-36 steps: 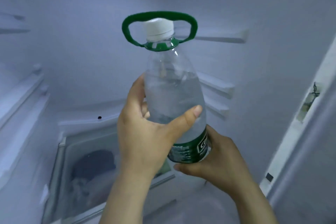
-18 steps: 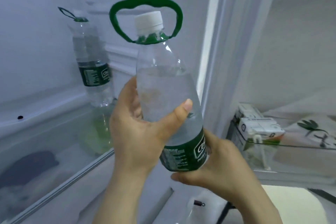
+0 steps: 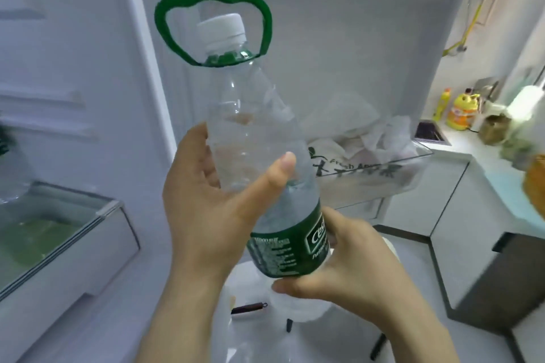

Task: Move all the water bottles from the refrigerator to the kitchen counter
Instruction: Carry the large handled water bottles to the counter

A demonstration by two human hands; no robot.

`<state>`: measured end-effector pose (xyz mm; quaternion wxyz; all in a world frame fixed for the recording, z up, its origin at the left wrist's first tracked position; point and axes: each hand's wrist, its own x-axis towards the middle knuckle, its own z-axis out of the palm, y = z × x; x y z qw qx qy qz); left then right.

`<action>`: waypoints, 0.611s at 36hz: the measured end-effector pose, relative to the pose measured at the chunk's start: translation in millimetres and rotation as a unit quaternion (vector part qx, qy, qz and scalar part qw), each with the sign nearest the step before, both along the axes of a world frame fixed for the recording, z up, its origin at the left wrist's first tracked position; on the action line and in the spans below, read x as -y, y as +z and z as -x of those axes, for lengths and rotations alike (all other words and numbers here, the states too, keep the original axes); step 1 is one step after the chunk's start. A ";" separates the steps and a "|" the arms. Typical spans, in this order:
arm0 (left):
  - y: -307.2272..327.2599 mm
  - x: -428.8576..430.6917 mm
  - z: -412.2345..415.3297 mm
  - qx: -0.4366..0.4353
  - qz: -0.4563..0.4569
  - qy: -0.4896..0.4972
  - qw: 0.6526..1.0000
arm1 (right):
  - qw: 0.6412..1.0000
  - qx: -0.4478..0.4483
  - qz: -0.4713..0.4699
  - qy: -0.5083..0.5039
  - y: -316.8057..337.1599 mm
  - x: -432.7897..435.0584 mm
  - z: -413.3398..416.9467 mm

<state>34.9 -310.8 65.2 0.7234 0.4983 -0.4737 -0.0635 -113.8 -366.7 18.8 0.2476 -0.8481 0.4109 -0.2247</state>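
1. water bottle [image 3: 259,174] sits upright and slightly tilted in both my hands, clear of the refrigerator shelves, in front of the open door.
2. my left hand [image 3: 212,209] has its grip closed around the bottle's middle, thumb across the front; my right hand [image 3: 342,262] has its grip closed under and around the green-labelled base.
3. the green carry handle [image 3: 212,23] stands free above the white cap [image 3: 222,28]; neither hand touches it.
4. i judge this the carrying step: bottle out, not yet set down.
5. the desk [image 3: 483,156] lies well apart to my right, crowded near its far end with yellow bottles [image 3: 460,110].
6. next i'd turn right and look for a bare patch, keeping the base supported.
7. a glimpse of plastic at the far left, by the glass shelf [image 3: 59,212], may be another bottle; i cannot tell.
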 end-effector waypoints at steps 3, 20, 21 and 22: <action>1.4 8.5 32.9 0.011 -0.011 -0.019 1.000 | 0.999 0.034 -0.014 -0.015 -3.1 4.3 35.3; -16.5 59.7 199.2 0.018 -0.065 -0.230 0.971 | 0.976 0.045 -0.038 -0.210 -20.9 -8.3 209.6; -17.3 64.0 205.6 0.012 -0.067 -0.244 0.967 | 0.973 0.043 -0.041 -0.223 -21.8 -7.9 215.5; -18.2 69.7 214.6 0.010 -0.071 -0.262 0.962 | 0.969 0.042 -0.045 -0.241 -22.8 -7.6 223.6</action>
